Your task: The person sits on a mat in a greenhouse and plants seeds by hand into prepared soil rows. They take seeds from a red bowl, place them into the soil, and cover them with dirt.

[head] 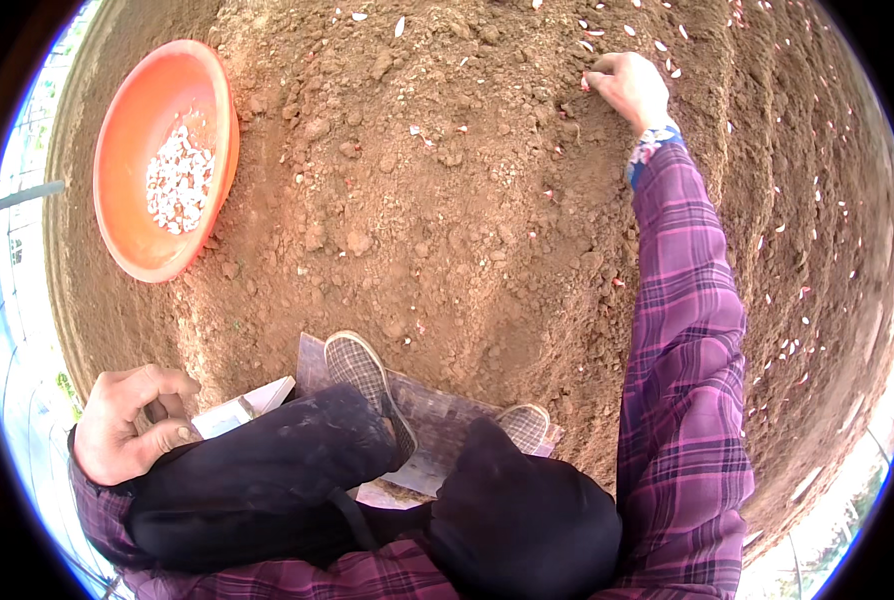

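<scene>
My right hand [631, 86] reaches down to the brown soil at the upper right, with its fingertips pinching a small reddish-white clove [585, 82], which looks like garlic. Other pale cloves [630, 31] lie on the soil around that hand. At the lower left, my left hand [136, 424] hovers beside my knee, fingers curled and apart, with nothing seen in it. An orange plastic basin [128, 150] rests on the soil at the upper left, tilted in the view, and holds a heap of cloves [181, 180].
My checked shoes [357, 364] rest on a flat board [432, 409] on the soil. A white object [241, 409] lies by my left knee. Scattered cloves [805, 320] run along the ridged soil at the right. Wire mesh [12, 262] borders the far left.
</scene>
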Motion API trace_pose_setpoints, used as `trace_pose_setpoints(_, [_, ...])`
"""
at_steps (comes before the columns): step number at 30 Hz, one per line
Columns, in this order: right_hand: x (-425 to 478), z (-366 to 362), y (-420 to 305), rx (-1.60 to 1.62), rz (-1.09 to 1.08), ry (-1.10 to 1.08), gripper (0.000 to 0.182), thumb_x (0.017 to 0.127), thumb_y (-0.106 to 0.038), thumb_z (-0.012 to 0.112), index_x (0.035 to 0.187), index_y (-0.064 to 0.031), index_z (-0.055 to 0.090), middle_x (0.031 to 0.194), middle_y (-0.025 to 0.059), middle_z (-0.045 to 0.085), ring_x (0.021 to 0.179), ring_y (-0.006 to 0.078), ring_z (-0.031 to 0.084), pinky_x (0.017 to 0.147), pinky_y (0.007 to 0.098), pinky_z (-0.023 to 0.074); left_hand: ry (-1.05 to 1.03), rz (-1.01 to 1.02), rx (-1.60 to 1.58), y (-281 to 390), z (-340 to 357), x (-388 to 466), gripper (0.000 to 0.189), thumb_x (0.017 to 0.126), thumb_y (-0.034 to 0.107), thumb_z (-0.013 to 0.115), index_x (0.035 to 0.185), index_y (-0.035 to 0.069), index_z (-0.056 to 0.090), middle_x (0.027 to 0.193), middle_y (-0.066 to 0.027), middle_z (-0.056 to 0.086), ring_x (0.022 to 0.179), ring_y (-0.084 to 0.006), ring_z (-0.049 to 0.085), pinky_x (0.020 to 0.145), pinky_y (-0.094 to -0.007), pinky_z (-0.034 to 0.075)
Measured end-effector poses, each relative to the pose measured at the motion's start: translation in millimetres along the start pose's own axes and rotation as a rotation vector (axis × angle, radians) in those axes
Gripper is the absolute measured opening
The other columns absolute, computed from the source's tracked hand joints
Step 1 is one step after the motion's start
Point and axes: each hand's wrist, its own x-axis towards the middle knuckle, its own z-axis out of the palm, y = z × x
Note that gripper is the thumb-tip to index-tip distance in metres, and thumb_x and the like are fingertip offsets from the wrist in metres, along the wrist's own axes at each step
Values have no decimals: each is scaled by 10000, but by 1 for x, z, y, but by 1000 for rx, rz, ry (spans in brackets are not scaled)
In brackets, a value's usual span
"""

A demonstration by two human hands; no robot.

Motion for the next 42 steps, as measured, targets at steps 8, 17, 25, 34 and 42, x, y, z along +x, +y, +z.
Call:
trace_pose_setpoints(8, [8,-5,6,130,9,-73,225,753,-202,620,922,-126,749,945,134,715,894,287,684,840,364,524,6,30,5,7,1,7,294,786,70,749,1025,-16,602,693,-82,643,592,-131,645,538,-243,489])
trace_pose_setpoints(17, [6,-7,-24,-183,-27,-184,227,792,-237,649,977,-147,746,1008,118,711,970,277,676,864,383,527,12,42,27,5,3,5,279,797,75,743,1012,-27,598,673,-85,650,551,-122,638,510,-231,478])
trace_pose_setpoints(25, [18,10,6,364,-13,2,150,742,-169,671,853,-90,734,826,112,716,765,254,688,754,350,525,-1,-25,-6,9,2,5,273,794,78,747,1004,-21,603,677,-83,653,555,-126,640,517,-237,484])
trace_pose_setpoints(34, [9,25,-12,-45,-60,106,184,763,-132,617,895,-136,745,897,162,701,865,323,680,803,412,532,7,-52,13,8,1,8,275,793,95,757,993,-15,603,673,-82,649,562,-135,643,521,-244,489])
trace_pose_setpoints(42, [23,19,-22,-70,-93,9,213,776,-108,578,880,-157,757,922,132,712,861,306,691,797,402,543,-8,-62,-8,1,0,11,268,770,43,735,997,-19,606,672,-81,652,566,-150,650,528,-248,495])
